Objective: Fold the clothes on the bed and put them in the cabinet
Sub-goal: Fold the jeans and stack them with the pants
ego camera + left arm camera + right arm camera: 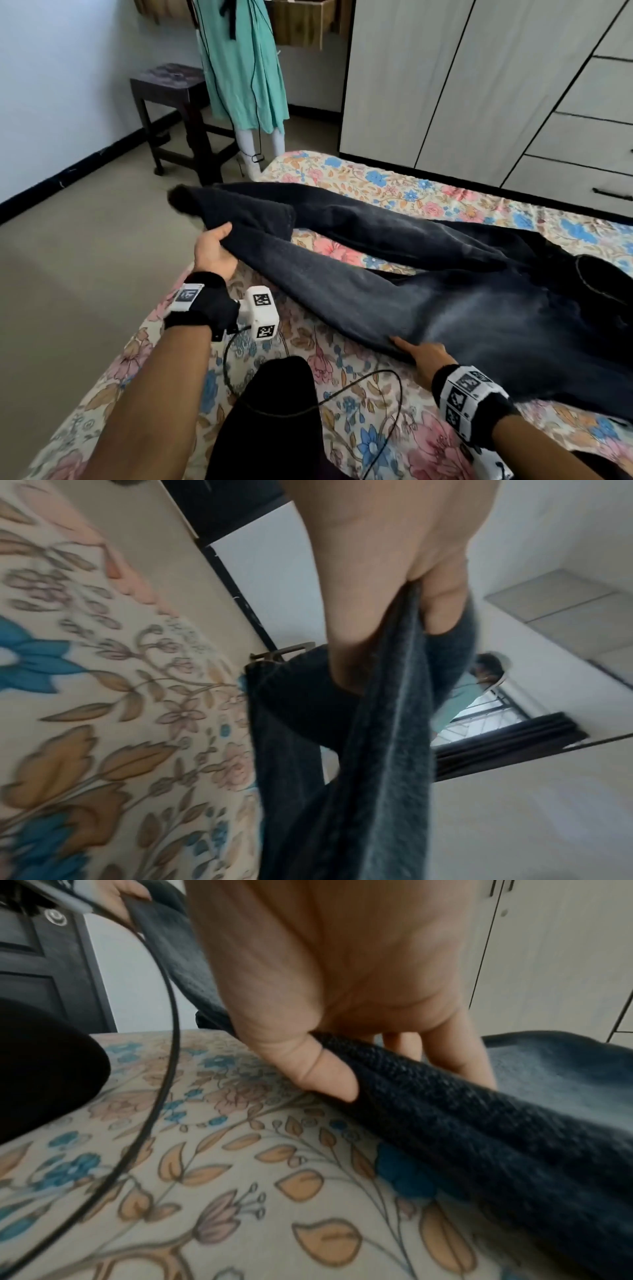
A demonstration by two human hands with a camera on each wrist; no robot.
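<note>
Dark blue jeans (376, 284) lie spread over the floral bedsheet (342, 428), waist to the right and legs reaching left. My left hand (215, 246) grips the near leg close to its hem and holds it lifted off the bed. The left wrist view shows the denim (387, 723) bunched between the thumb and fingers of that hand (394, 561). My right hand (424, 356) holds the near edge of the jeans at the thigh. In the right wrist view the thumb of my right hand (329, 1074) is on one side of the denim edge (479, 1110) and its fingers on the other.
A white cabinet (479, 85) with drawers stands beyond the bed. A dark wooden stool (171, 89) and a person in a teal dress (243, 68) are on the floor at the far left. A black cable (342, 394) and my dark-clad knee (270, 411) lie on the near sheet.
</note>
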